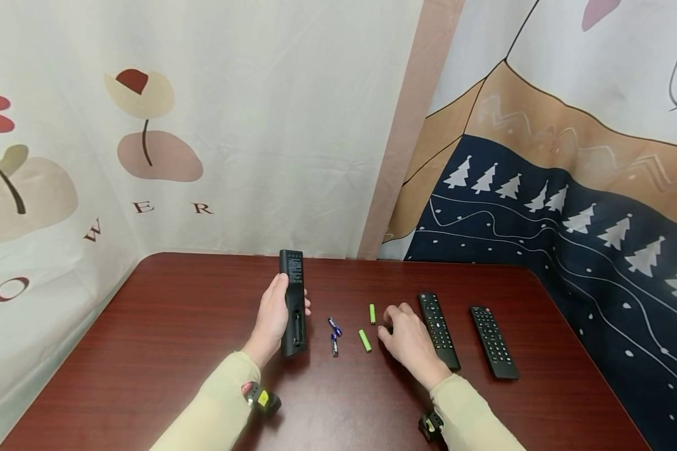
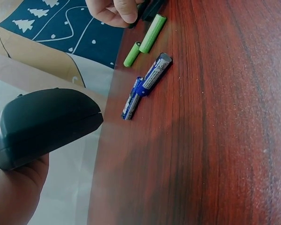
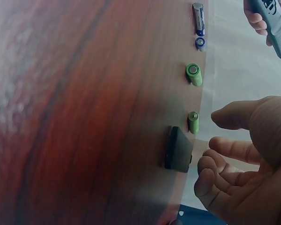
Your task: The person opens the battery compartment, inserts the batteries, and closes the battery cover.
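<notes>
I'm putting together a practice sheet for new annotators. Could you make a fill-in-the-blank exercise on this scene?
1. The left hand holds ____ of the three remotes.
2. The right hand is closer to the ____ batteries than to the blue batteries.
3. On the table lie ____ batteries in all.
4. In the head view, both remotes on the table lie to the ____ of the batteries.

Missing words: one; green; four; right.

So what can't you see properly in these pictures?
Left hand: head view, the held remote hides part of its fingers.
Buttons: head view, hidden; the held remote's back faces us.
Label: head view, print too small.
Blue batteries: left wrist view, print too small.
Held remote: right wrist view, top edge cuts it off.
</notes>
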### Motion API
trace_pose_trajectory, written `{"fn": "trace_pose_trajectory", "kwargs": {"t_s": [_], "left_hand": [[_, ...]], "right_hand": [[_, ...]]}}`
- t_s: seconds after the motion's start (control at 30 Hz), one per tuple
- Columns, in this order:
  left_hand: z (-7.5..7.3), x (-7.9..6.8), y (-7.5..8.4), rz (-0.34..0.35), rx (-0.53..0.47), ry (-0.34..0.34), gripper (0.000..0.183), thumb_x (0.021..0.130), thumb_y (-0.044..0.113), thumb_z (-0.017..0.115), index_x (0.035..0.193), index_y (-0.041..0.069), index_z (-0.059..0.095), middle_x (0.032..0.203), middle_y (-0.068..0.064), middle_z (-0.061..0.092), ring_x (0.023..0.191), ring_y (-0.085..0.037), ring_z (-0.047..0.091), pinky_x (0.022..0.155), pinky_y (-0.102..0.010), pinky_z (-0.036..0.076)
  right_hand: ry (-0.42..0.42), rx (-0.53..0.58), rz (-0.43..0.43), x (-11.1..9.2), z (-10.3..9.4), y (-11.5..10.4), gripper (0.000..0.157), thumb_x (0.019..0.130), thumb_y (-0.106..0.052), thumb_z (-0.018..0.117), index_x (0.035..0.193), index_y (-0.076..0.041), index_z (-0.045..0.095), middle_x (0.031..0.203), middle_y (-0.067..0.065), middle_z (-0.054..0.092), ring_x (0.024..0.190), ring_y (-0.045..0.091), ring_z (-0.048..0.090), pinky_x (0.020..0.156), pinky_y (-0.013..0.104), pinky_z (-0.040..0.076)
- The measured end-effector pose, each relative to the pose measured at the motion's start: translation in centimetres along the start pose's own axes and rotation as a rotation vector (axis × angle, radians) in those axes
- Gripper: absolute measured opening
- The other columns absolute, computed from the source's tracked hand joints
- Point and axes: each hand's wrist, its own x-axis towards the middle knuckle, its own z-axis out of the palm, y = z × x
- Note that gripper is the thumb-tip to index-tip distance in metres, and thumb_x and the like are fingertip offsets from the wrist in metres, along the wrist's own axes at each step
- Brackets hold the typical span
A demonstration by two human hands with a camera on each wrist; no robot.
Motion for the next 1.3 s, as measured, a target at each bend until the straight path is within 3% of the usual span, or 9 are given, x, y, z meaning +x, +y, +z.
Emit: {"fn": "trace_pose_trajectory", "kwargs": {"t_s": [0.33, 0.77, 1.03, 1.3], "left_hand": [[-0.1, 0.0, -0.1, -0.01, 0.007, -0.003, 0.053, 0.105, 0.047, 0.023, 0.146, 0.015, 0.033, 0.117, -0.028, 0.049, 0.082, -0.031, 0.063, 0.079, -0.046, 0.057], [-0.3, 0.1, -0.2, -0.021, 0.022, -0.003, 0.053, 0.105, 0.048, 0.023, 0.145, 0.015, 0.034, 0.116, -0.027, 0.05, 0.082, -0.032, 0.064, 0.079, -0.042, 0.057], [-0.3, 0.1, -0.2, -0.016, 0.022, -0.001, 0.053, 0.105, 0.048, 0.023, 0.145, 0.014, 0.033, 0.116, -0.027, 0.05, 0.079, -0.028, 0.064, 0.078, -0.04, 0.057], [-0.4, 0.2, -0.2, -0.032, 0.022, 0.009, 0.053, 0.104, 0.049, 0.023, 0.144, 0.016, 0.035, 0.116, -0.027, 0.051, 0.078, -0.027, 0.065, 0.079, -0.04, 0.057]], "right_hand": [[0.013, 0.011, -0.032, -0.1, 0.3, -0.5, 0.015, 0.079, -0.016, 0.075, 0.085, -0.011, 0.062, 0.078, 0.0, 0.05, 0.062, 0.014, 0.049, 0.056, 0.029, 0.043], [-0.034, 0.053, -0.081, 0.0, 0.8, -1.6, 0.015, 0.082, -0.015, 0.074, 0.091, -0.009, 0.064, 0.08, 0.002, 0.056, 0.067, 0.012, 0.054, 0.057, 0.026, 0.045], [-0.074, 0.066, -0.09, 0.0, 1.3, -2.0, 0.013, 0.083, -0.015, 0.074, 0.09, -0.011, 0.063, 0.078, 0.0, 0.054, 0.065, 0.01, 0.049, 0.056, 0.023, 0.043], [-0.05, 0.033, -0.142, 0.0, 1.9, -2.1, 0.014, 0.08, -0.012, 0.074, 0.09, -0.01, 0.066, 0.079, -0.001, 0.054, 0.068, 0.013, 0.053, 0.058, 0.027, 0.046]]}}
